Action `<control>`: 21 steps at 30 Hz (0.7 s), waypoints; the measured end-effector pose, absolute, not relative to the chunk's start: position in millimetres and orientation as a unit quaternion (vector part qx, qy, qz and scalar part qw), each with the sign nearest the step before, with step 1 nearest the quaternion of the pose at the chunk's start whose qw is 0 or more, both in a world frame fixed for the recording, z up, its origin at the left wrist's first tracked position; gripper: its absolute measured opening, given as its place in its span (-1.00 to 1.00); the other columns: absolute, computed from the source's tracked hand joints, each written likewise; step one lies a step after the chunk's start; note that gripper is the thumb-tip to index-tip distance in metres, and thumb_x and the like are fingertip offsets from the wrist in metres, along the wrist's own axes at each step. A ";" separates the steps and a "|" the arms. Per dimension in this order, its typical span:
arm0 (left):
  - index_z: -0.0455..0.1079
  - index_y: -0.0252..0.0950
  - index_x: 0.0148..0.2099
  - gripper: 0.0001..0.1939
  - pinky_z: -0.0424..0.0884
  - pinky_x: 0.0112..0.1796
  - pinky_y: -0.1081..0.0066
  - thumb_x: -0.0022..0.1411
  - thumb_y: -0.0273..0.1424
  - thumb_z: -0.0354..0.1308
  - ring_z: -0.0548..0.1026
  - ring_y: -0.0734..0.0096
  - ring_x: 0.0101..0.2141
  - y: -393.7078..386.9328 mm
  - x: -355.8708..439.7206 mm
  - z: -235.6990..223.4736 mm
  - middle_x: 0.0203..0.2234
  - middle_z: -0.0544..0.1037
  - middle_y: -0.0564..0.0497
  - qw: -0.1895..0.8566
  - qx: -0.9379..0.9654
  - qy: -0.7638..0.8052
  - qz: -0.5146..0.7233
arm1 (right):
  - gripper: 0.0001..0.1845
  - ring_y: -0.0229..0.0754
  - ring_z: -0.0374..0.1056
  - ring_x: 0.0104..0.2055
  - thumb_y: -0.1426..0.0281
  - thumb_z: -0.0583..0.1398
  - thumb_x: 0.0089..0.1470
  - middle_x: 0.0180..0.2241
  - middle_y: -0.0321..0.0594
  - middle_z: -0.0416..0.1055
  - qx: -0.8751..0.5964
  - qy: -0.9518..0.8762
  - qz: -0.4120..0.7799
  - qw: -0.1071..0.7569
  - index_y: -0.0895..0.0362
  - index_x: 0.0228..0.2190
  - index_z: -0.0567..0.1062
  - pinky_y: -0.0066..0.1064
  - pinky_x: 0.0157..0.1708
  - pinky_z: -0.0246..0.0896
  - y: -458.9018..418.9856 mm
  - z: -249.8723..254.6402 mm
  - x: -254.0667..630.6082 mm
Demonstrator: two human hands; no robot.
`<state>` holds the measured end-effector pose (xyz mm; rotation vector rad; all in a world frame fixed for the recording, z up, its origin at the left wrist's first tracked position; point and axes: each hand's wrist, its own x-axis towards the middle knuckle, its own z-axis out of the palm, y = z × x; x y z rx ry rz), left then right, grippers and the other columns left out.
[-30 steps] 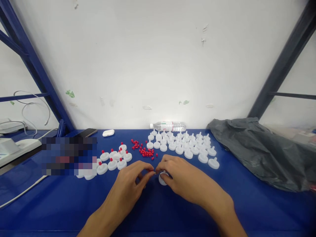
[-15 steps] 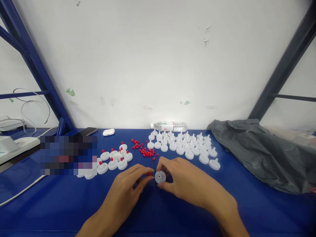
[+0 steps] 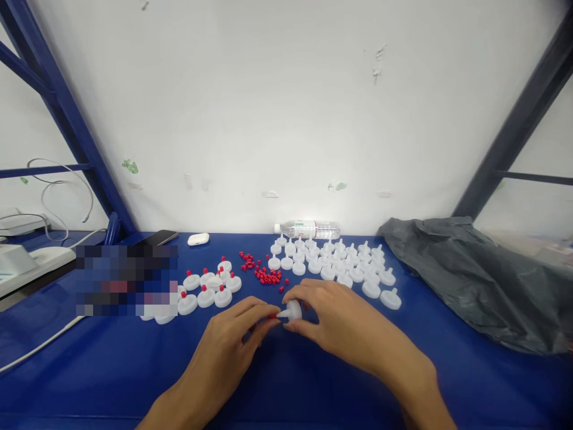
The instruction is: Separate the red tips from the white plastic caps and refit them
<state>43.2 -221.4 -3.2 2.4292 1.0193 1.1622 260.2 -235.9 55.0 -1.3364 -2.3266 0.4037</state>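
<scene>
Between its fingertips my left hand [image 3: 244, 331] pinches a small red cap [image 3: 273, 316], mostly covered by the fingers. My right hand [image 3: 324, 310] grips a white nozzle cap [image 3: 294, 310] by its round base, its thin spout pointing left at the red cap. Spout tip and red cap meet at my left fingertips; whether the cap is on the spout I cannot tell. Beyond my hands lie loose red caps [image 3: 268, 276]. White nozzle caps with bare spouts [image 3: 329, 272] stand at the back right, and ones topped with red [image 3: 206, 295] stand at the left.
A clear plastic bottle [image 3: 308, 229] lies against the wall. To the right, a dark grey plastic bag [image 3: 474, 286] spreads over the blue table [image 3: 340, 394]. A white earbud case [image 3: 198, 239], a phone [image 3: 161, 237] and a white cable [image 3: 40, 349] are on the left.
My right hand has turned the nozzle cap from showing its round face to lying sideways, spout toward the left. The spout now reaches the red cap in my left hand, which has barely moved.
</scene>
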 end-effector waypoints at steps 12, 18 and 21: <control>0.51 -0.24 -0.14 -0.77 0.36 -0.46 0.56 0.46 -0.34 0.02 0.47 0.56 -0.56 -218.1 41.0 -6.7 -0.50 0.54 0.12 0.095 0.841 0.382 0.370 | -0.63 -0.06 0.45 0.01 0.16 0.31 0.18 -0.07 -0.32 0.58 -0.466 -0.839 0.162 0.229 -0.08 0.02 0.54 -0.33 -0.05 0.27 -235.1 53.4 257.1; 0.44 -0.26 -0.25 -0.68 0.29 -0.48 0.54 0.50 -0.37 -0.10 0.41 0.56 -0.57 -223.3 42.7 -3.1 -0.54 0.46 0.11 0.112 0.851 0.362 0.364 | -0.64 -0.05 0.48 0.00 0.23 0.35 0.14 -0.10 -0.30 0.61 -0.465 -0.838 0.151 0.240 -0.08 -0.01 0.59 -0.33 -0.01 0.31 -236.3 57.2 254.3; 0.42 -0.27 -0.27 -0.71 0.29 -0.48 0.54 0.48 -0.40 -0.07 0.41 0.56 -0.57 -224.9 42.9 0.0 -0.55 0.46 0.11 0.135 0.841 0.362 0.379 | -0.66 -0.07 0.50 -0.04 0.26 0.35 0.15 -0.10 -0.29 0.62 -0.456 -0.842 0.139 0.253 -0.08 -0.02 0.60 -0.33 -0.04 0.34 -237.6 58.9 252.0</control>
